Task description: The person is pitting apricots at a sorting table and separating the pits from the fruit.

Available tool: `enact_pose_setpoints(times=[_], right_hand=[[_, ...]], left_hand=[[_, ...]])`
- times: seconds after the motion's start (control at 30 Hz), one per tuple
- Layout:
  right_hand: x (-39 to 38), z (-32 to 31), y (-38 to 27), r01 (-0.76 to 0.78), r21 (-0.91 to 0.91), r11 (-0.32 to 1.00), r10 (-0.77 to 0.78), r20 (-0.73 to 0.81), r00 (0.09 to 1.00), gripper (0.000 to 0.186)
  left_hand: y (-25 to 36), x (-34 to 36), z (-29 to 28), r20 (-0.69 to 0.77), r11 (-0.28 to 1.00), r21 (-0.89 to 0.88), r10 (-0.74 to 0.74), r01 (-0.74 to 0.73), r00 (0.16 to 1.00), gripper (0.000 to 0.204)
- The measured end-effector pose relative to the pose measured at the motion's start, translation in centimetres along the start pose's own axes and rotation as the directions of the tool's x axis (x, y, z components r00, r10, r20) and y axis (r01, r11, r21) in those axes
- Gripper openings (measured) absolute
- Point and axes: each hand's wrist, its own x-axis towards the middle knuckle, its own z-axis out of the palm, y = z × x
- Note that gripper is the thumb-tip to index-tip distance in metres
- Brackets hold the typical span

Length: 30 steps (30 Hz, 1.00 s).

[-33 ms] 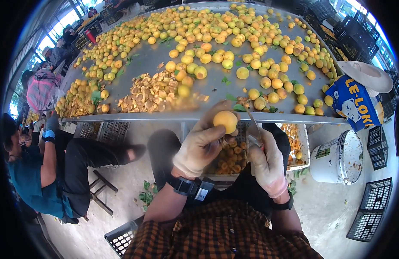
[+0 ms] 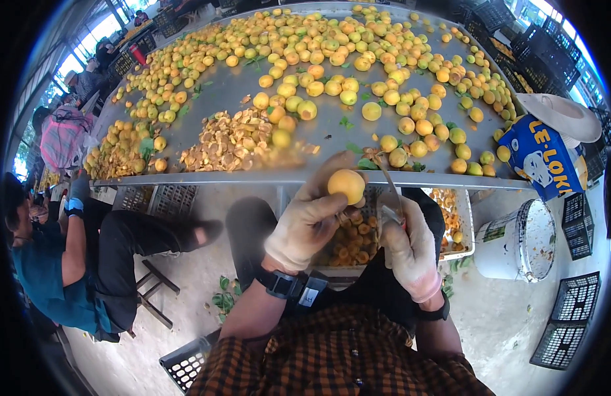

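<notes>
My left hand [image 2: 310, 221], in a pale work glove, grips a round yellow-orange fruit [image 2: 346, 185] at its fingertips, just below the edge of the metal table [image 2: 332, 135]. Beside it, my gloved right hand [image 2: 411, 251] holds a thin-bladed knife [image 2: 390, 177] pointing up, its blade close to the fruit's right side. Under both hands sits a white crate [image 2: 459, 228] holding cut fruit pieces. Many whole yellow fruits [image 2: 358, 63] lie spread over the table, with a heap of peels and scraps [image 2: 229, 142] to the front left.
A person in a teal shirt [image 2: 48, 277] sits at my left with legs stretched toward me. A white bucket [image 2: 517, 241] and a blue bag with a hat on it [image 2: 543, 155] stand at my right. Black crates [image 2: 570, 320] lie on the floor.
</notes>
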Motion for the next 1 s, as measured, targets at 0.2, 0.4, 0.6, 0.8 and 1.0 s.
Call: enact_pose_setpoints(times=[0.2,0.4,0.6,0.8,1.0], right_hand=[[-0.1,-0.1,-0.1,-0.149,0.21,0.966,0.153,-0.002,0.988,0.035],[-0.5,-0.4,0.7,-0.116,0.093,0.989,0.114,0.021,0.993,0.033],[-0.2,-0.4,0.6,0.011,-0.05,0.999,-0.006,0.107,0.994,0.032],[0.5,-0.4,1.0,0.167,-0.185,0.968,-0.147,0.121,0.982,0.029],[0.2,-0.1,1.6,0.088,-0.199,0.976,-0.072,0.084,0.994,0.023]], left_hand=[[0.2,-0.2,0.8,-0.054,0.952,0.306,0.024,-0.006,0.998,0.057],[0.1,-0.5,1.0,-0.048,0.981,0.192,0.023,-0.013,0.999,0.057],[-0.5,-0.4,0.6,-0.014,0.996,0.091,0.017,-0.016,1.0,0.06],[-1.6,-0.1,0.0,0.025,0.998,0.055,-0.009,0.008,1.0,0.064],[-2.8,-0.2,0.1,0.017,0.993,-0.086,-0.074,0.075,0.997,0.056]])
